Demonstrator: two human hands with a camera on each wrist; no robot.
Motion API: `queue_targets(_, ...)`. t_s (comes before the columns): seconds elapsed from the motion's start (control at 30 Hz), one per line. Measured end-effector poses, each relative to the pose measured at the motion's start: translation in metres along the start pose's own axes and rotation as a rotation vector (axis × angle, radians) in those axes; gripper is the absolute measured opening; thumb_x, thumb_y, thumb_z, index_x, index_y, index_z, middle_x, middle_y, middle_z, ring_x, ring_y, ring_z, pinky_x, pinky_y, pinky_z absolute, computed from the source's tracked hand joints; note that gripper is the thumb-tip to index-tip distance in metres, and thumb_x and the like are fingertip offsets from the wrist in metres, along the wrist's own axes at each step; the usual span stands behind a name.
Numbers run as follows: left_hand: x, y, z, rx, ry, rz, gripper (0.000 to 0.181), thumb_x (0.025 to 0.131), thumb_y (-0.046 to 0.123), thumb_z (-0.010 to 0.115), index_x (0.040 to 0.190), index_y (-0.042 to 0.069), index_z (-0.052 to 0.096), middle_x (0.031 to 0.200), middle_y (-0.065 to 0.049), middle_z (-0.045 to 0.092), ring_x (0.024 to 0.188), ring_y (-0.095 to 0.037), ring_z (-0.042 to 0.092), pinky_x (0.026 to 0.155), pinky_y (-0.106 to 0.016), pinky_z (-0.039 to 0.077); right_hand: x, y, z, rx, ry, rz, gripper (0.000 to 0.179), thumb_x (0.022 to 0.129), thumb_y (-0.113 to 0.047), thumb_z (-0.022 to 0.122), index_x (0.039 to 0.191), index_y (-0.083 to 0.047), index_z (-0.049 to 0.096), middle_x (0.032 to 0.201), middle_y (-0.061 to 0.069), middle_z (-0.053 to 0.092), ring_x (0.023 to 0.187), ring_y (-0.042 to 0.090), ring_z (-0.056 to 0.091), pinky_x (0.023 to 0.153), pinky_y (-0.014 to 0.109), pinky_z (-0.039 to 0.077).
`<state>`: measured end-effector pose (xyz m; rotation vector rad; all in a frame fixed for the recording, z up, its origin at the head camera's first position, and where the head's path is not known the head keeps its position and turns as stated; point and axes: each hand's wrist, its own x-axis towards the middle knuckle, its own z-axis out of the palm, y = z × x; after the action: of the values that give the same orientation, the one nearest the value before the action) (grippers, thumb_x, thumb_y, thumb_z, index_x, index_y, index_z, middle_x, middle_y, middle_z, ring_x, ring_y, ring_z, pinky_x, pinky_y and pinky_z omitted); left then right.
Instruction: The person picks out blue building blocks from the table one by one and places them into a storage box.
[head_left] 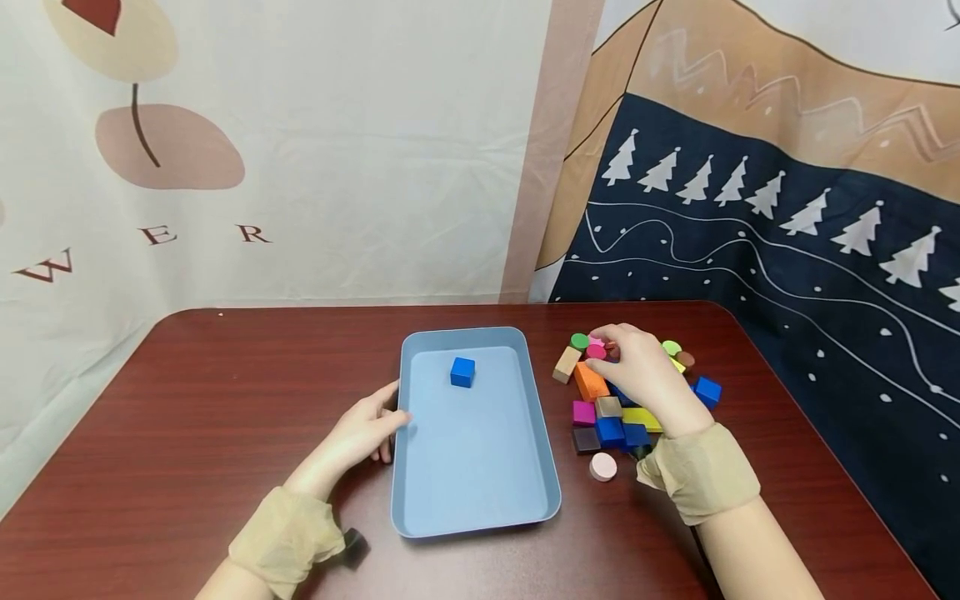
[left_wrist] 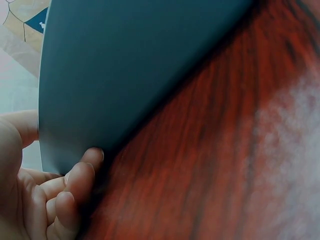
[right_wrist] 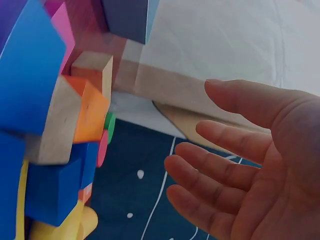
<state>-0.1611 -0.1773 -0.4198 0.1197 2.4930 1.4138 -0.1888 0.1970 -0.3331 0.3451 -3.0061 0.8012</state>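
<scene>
My left hand grips the left wall of a light blue tray, thumb over the rim. In the left wrist view its fingers curl at the tray's lower edge. A blue cube sits inside the tray near the far end. My right hand hovers over a group of colored blocks, its fingers relaxed and holding nothing in the right wrist view. Close by it are an orange block, a bare wooden block, a pink disc and a green disc. The hand hides some blocks.
More blocks lie in the group: magenta, dark, blue and yellow. A pale pink disc lies at its near side. Printed curtains hang behind the dark red table.
</scene>
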Motion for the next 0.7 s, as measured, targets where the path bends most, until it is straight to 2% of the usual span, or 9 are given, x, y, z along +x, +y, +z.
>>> queue_targets(0.27, 0.000, -0.001, 0.000, -0.001, 0.002, 0.000, 0.066, 0.091, 0.019, 0.059, 0.149, 0.004, 0.030, 0.054, -0.008, 0.055, 0.043, -0.025, 0.055, 0.043, -0.035, 0.046, -0.001, 0.015, 0.000, -0.025, -0.006, 0.063, 0.046, 0.090, -0.015, 0.066, 0.131, 0.003, 0.054, 0.121, 0.024, 0.057, 0.096, 0.033, 0.057, 0.079, 0.044, 0.053)
queue_targets(0.5, 0.000, -0.001, 0.000, 0.003, 0.004, 0.001, 0.066, 0.091, 0.019, 0.059, 0.149, 0.004, 0.031, 0.054, -0.008, 0.056, 0.043, -0.025, 0.055, 0.043, -0.035, 0.047, 0.004, 0.028, 0.006, -0.036, -0.070, 0.132, 0.047, 0.090, -0.011, 0.064, 0.132, 0.006, 0.051, 0.113, 0.023, 0.058, 0.098, 0.035, 0.055, 0.082, 0.046, 0.052)
queue_targets(0.7, 0.000, -0.001, 0.000, -0.005, 0.003, -0.003, 0.067, 0.091, 0.019, 0.059, 0.149, 0.004, 0.030, 0.054, -0.008, 0.055, 0.043, -0.026, 0.055, 0.044, -0.035, 0.047, 0.010, 0.038, 0.012, -0.042, -0.099, 0.139, 0.046, 0.090, -0.007, 0.064, 0.131, 0.008, 0.051, 0.117, 0.025, 0.058, 0.099, 0.036, 0.055, 0.084, 0.047, 0.051)
